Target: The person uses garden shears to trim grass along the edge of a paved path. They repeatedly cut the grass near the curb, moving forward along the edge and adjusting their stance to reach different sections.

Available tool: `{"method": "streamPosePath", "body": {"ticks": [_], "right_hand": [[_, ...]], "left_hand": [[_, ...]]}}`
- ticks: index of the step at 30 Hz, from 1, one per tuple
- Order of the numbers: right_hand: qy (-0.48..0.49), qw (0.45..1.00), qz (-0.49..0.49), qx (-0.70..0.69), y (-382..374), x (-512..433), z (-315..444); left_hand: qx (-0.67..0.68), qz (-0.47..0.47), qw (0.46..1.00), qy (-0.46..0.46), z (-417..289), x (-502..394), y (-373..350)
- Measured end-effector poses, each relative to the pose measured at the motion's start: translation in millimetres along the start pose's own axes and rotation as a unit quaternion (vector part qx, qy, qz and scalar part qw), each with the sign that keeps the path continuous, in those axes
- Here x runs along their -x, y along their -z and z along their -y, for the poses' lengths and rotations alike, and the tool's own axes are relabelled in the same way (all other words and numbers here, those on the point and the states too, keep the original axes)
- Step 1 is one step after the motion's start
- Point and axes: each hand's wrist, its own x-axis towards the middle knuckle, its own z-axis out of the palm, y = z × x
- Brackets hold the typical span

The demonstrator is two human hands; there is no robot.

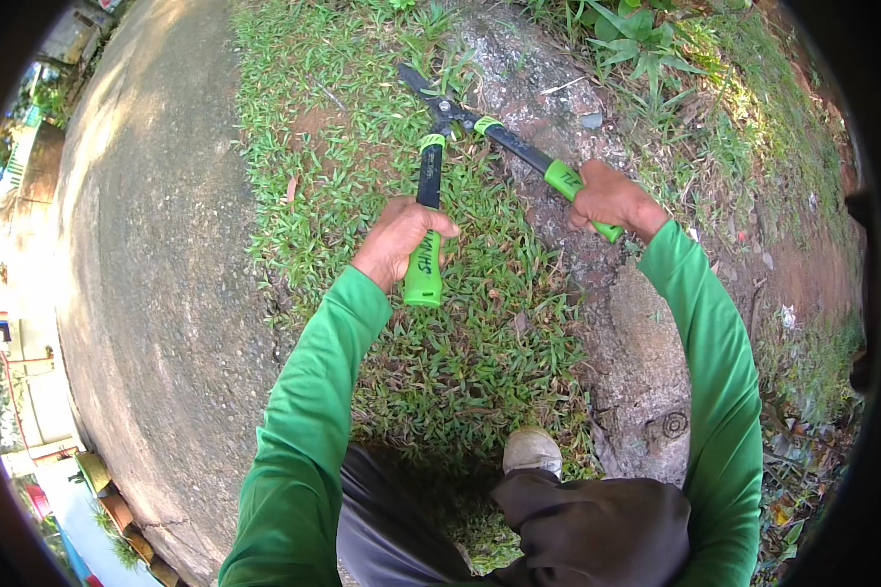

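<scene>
A pair of hedge shears (444, 110) with dark blades and green-and-black handles reaches out over a strip of grass (477, 352). My left hand (404, 238) is wrapped around the green grip of the left handle. Around the right handle's grip, near its end, my right hand (611, 199) is closed. The two handles are spread apart. At the far end the blades lie low among the grass beside a rough stone edge (558, 117); the grass partly hides them, so how far they are parted cannot be told.
Left of the grass runs a paved path (161, 257). On the right, a concrete kerb (642, 345) borders a slope of soil and weeds (793, 242). A leafy plant (639, 37) grows at the top right. My shoe (532, 449) stands on the grass below.
</scene>
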Motion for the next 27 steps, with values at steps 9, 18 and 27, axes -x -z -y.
{"method": "streamPosePath", "body": {"ticks": [9, 18, 27], "right_hand": [[-0.004, 0.999, 0.002, 0.033, -8, -32, -48], [0.007, 0.999, 0.001, 0.045, 24, -27, 12], [0.013, 0.996, -0.046, 0.071, -44, 3, 4]], "left_hand": [[-0.008, -0.053, 0.999, -0.006, 37, -8, 16], [0.014, 0.01, 1.0, 0.016, 13, -18, 61], [0.088, -0.05, 0.995, -0.023, 16, -3, -38]]}}
